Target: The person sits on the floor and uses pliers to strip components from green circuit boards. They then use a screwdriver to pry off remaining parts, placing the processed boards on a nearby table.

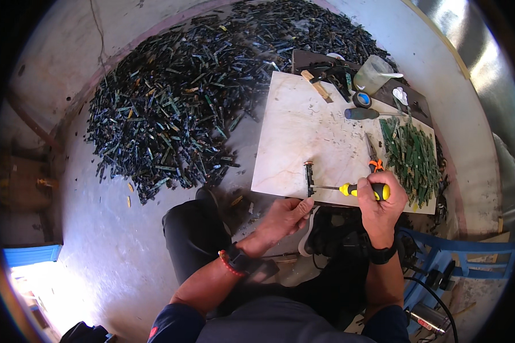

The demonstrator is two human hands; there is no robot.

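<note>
My left hand (289,216) pinches the near end of a narrow black strip-shaped part (309,178) between thumb and fingers. The part stands roughly lengthwise away from me on the pale board (283,137), near its front edge, and has a coppery far end. In my right hand (383,208) is a yellow and black screwdriver (349,189), gripped by its handle. Its shaft points left, and the tip meets the side of the strip part. Just beyond the right hand lie pliers (375,163) with orange and black handles.
Green circuit-board strips (412,160) are heaped on the board's right side. Farther back are a dark-handled screwdriver (361,114), a tape roll (361,99) and a translucent plastic container (375,74). A huge pile of dark strips (171,108) covers the floor beyond. A blue chair (469,246) stands right.
</note>
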